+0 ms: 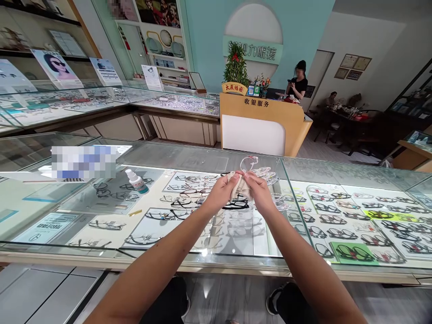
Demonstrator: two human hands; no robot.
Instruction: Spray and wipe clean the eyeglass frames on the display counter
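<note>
Above the glass display counter (189, 158), my two hands meet over a crumpled beige cloth (240, 188). My left hand (222, 189) is closed on the cloth, thumb up. My right hand (258, 186) pinches the cloth's other side. A thin, clear-rimmed eyeglass frame (249, 162) with red marks shows just beyond my fingertips; whether I hold it or it lies behind them, I cannot tell. More clear eyeglass frames (266, 174) lie just past my right hand. Black-framed glasses (236, 203) are below the hands.
A small spray bottle (137, 182) with blue-green liquid stands on the glass to the left. Blurred-out white items (83, 163) sit farther left. Rows of eyeglasses (344, 233) fill the case at right. Beyond is a cashier desk (263, 108) with a person (297, 83) behind it.
</note>
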